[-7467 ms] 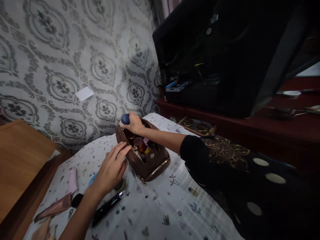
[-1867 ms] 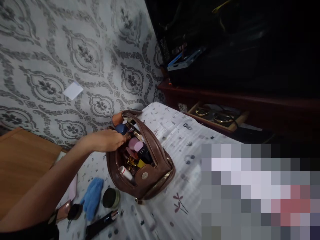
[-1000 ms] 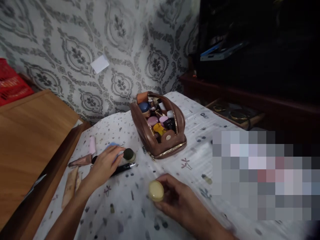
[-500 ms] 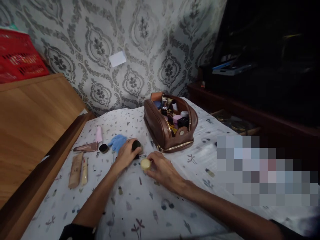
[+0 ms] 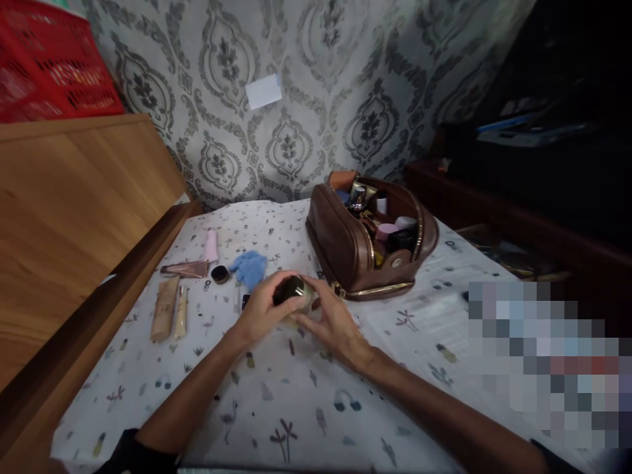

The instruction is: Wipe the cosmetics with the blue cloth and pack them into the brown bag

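Both hands meet over the patterned sheet [image 5: 296, 395] in front of an open brown cosmetic bag [image 5: 345, 247]. My left hand [image 5: 264, 313] grips a small round jar with a dark lid [image 5: 290, 289]. My right hand [image 5: 333, 322] closes on the same jar from the right; the pale jar part is mostly hidden between the fingers. The bag stands just behind and to the right, packed with several bottles and compacts [image 5: 385, 230].
Left of my hands lie a blue puff [image 5: 249, 266], a small black pot [image 5: 220, 274], a pink tube [image 5: 211, 245], a rose-gold tube [image 5: 185, 268] and two beige tubes [image 5: 170, 315]. A wooden board [image 5: 74, 210] borders the left; a dark cabinet [image 5: 533, 217] stands right.
My left hand picked up the dark-lidded jar piece from the sheet and my right brought the pale round piece to it; both now hold them together. The view has swung left.
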{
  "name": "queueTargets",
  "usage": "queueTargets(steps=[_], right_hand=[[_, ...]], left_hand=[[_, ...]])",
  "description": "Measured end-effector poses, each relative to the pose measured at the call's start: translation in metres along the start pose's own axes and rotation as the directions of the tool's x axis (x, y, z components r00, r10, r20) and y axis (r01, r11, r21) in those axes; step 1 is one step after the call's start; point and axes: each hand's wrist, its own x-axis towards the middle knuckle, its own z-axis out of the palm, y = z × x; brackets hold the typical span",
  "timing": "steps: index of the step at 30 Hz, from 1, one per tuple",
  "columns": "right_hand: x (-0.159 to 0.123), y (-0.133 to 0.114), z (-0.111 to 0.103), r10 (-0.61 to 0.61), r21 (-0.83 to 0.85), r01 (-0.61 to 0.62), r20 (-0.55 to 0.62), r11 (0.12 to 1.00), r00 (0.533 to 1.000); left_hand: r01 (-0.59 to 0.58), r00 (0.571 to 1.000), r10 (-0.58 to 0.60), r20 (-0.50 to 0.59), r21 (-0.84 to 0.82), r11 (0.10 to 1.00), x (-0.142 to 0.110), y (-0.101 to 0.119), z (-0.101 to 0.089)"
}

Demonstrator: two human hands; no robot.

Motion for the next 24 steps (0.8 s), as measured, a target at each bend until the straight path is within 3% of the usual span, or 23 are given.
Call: queueTargets(steps=[2,4,6,9,12,15,18,20,22,24], right_hand=[[0.0,-0.001,-0.001,-0.001,0.072,0.001,-0.006,0.997,1.0],[-0.001,-0.001,-0.003,0.043,0.14,-0.04,-0.017,0.989,0.999],[-0.002,0.001,-0.004,0.116,0.215,-0.11,-0.014,0.97,0.993],[-0.001,0.004,-0.005,0.223,0.32,-0.21,-0.004,0.924,0.975],[0.002,0.006,-0.003,0.286,0.385,-0.263,-0.002,0.885,0.958],[0.003,0.005,-0.003,0.307,0.423,-0.281,0.008,0.861,0.952],[0.002,0.005,-0.004,0.302,0.463,-0.278,0.021,0.842,0.953],[0.002,0.006,-0.004,0.304,0.467,-0.277,0.018,0.84,0.953],[0.003,0.007,-0.004,0.309,0.442,-0.281,0.009,0.852,0.951],[0.003,0.007,-0.004,0.302,0.436,-0.282,0.025,0.854,0.953]], left_hand=[[-0.034,0.998,0.034,0.046,0.018,0.999,-0.001,0.006,0.003],[-0.058,0.998,0.056,0.027,0.071,0.996,0.0,0.004,-0.003],[-0.071,0.993,0.089,-0.071,0.227,0.971,0.005,-0.006,-0.016],[-0.022,0.975,0.135,-0.177,0.528,0.849,0.015,-0.036,-0.038],[0.089,0.986,0.018,-0.165,0.619,0.78,0.026,-0.069,-0.051],[0.156,0.983,-0.056,-0.177,0.622,0.768,0.032,-0.084,-0.055],[0.136,0.978,-0.011,-0.21,0.592,0.795,0.033,-0.074,-0.057],[0.075,0.97,0.052,-0.237,0.496,0.865,0.029,-0.057,-0.056],[-0.055,0.966,0.141,-0.217,0.362,0.931,0.023,-0.034,-0.049],[-0.243,0.951,0.288,-0.109,0.307,0.92,0.015,-0.011,-0.035]])
